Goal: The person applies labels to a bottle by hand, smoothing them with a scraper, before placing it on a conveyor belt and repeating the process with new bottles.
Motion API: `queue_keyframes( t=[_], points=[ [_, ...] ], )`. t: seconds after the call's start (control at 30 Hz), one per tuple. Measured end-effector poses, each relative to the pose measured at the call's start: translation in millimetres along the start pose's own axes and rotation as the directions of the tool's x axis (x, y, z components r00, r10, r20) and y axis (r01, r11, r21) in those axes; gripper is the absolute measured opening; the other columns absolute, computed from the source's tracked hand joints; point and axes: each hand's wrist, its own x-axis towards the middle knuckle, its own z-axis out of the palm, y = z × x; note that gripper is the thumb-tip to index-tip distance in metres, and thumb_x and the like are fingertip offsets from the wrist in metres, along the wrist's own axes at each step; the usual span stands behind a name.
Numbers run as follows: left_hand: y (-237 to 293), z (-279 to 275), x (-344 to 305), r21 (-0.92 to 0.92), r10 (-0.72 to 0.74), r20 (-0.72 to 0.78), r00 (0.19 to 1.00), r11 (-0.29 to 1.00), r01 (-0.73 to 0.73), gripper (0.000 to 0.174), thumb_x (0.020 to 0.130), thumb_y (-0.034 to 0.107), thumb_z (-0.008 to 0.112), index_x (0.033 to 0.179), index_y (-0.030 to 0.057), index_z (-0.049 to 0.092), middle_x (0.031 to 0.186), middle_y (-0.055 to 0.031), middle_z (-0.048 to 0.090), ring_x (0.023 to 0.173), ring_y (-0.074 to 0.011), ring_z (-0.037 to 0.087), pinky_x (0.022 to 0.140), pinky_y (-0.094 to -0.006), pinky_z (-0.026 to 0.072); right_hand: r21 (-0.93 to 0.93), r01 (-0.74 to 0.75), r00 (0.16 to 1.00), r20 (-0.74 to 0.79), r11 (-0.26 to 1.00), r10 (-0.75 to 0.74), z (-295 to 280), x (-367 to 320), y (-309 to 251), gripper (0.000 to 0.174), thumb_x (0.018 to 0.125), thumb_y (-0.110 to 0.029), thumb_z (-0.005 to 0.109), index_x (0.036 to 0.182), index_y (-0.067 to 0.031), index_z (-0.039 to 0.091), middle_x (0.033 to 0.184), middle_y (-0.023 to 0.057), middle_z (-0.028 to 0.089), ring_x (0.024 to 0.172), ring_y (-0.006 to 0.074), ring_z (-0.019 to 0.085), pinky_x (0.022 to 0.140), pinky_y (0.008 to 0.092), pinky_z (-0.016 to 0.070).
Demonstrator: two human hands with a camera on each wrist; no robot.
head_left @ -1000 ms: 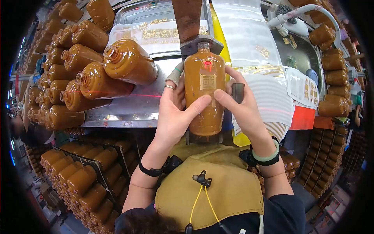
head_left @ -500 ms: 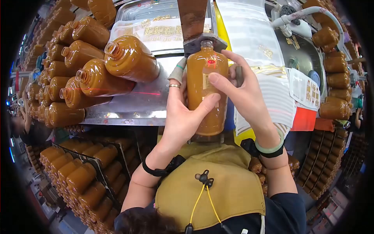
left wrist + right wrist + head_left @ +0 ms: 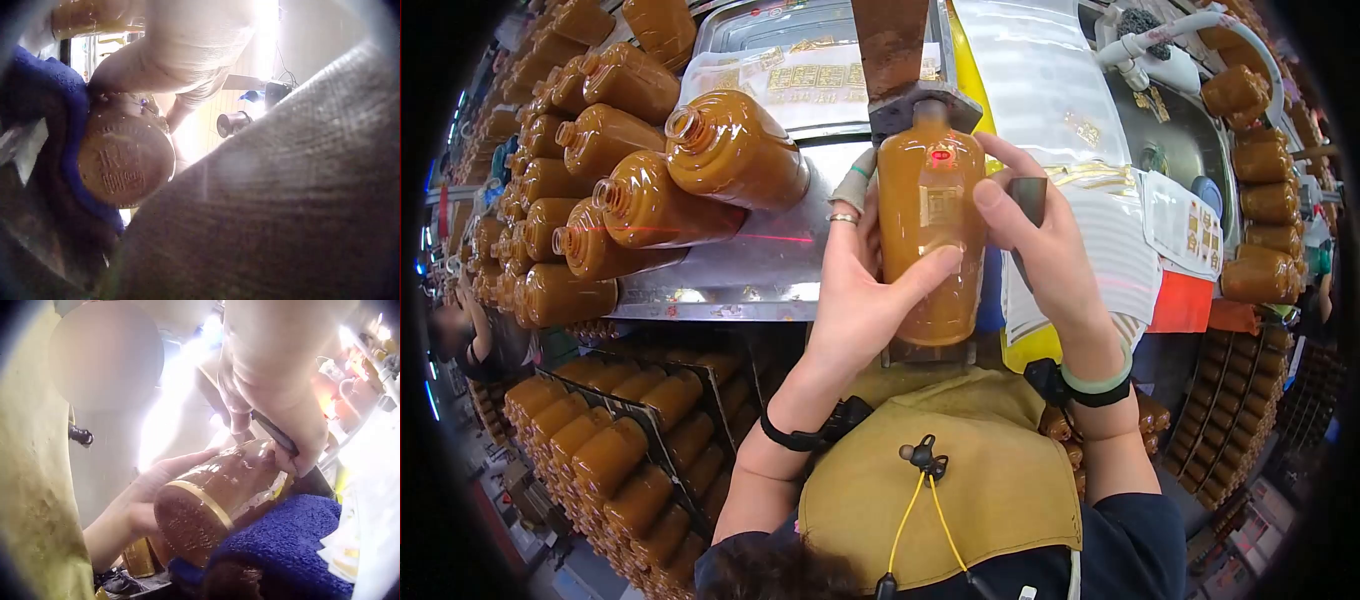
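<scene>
Glossy brown bottle (image 3: pixel 927 228) in left grip (image 3: pixel 858 290), contents unclear.

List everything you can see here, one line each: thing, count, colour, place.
held bottle: one, brown, between the hands
other bottles: many, brown, both sides and racks below
blade: one, dark, in right hand
cloth: blue, by held bottle
post: one, rusty brown, beyond bottle's neck
table: one, silver, left
sheets: several, white, right and upper left
decals: many, gold, on sheets
red piece: one, right
tap: one, whitish, upper right
sink: one, grey, below tap
apron: one, mustard, on person
earphones: one set, black with yellow cord, over apron
left hand: one, bottle's left
right hand: one, bottle's right
</scene>
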Motion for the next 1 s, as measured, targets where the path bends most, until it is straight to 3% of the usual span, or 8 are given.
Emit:
queue_keyframes(
  t=[0.03,0.17,0.3,1.0],
  points=[
    [1,-1,-1,-0.054,-0.003,0.006,1.0,0.999,0.003,0.087,0.092,0.006,0.076,0.158,-0.0001,0.02,0.152,-0.0181,0.044,0.139,-0.0239,0.049,0.113,-0.0394,0.0435,-0.031,-0.018,1.0,-0.013,0.999,0.018,1,-5,-3,0.079,0.089,-0.013,0.081,0.152,0.0068,0.038,0.095,0.0006,0.055,0.093,0.0105,0.058,0.082,0.0245,0.0483],
    [-2,-11,1,-0.084,-0.02,0.024,1.0,0.996,0.022,0.08,0.096,0.009,0.073,0.158,-0.0008,0.023,0.157,-0.0197,0.04,0.141,-0.0251,0.047,0.116,-0.0394,0.0404,-0.151,0.052,0.998,0.043,0.987,-0.046,0,-15,15,0.082,0.088,-0.008,0.081,0.153,0.0075,0.034,0.099,0.0037,0.058,0.095,0.012,0.059,0.083,0.0262,0.0495],
    [-2,-16,3,-0.083,-0.022,0.05,0.999,0.996,0.026,0.081,0.096,0.008,0.073,0.159,-0.0004,0.022,0.158,-0.0194,0.04,0.142,-0.0249,0.046,0.116,-0.0396,0.0401,-0.042,0.005,0.998,0.061,0.999,-0.002,5,-17,9,0.083,0.087,-0.006,0.081,0.154,0.0078,0.033,0.105,0.0057,0.059,0.099,0.0123,0.061,0.085,0.0278,0.0503],
    [-2,-19,2,-0.069,-0.021,0.071,0.997,0.997,0.026,0.082,0.095,0.005,0.072,0.159,-0.0036,0.021,0.159,-0.0196,0.038,0.144,-0.0258,0.043,0.119,-0.0408,0.0372,-0.026,0.023,0.997,0.071,0.999,-0.022,0,-15,17,0.09,0.084,-0.003,0.083,0.156,0.0078,0.03,0.109,0.0059,0.059,0.103,0.0136,0.059,0.091,0.0288,0.0497]
  ],
)
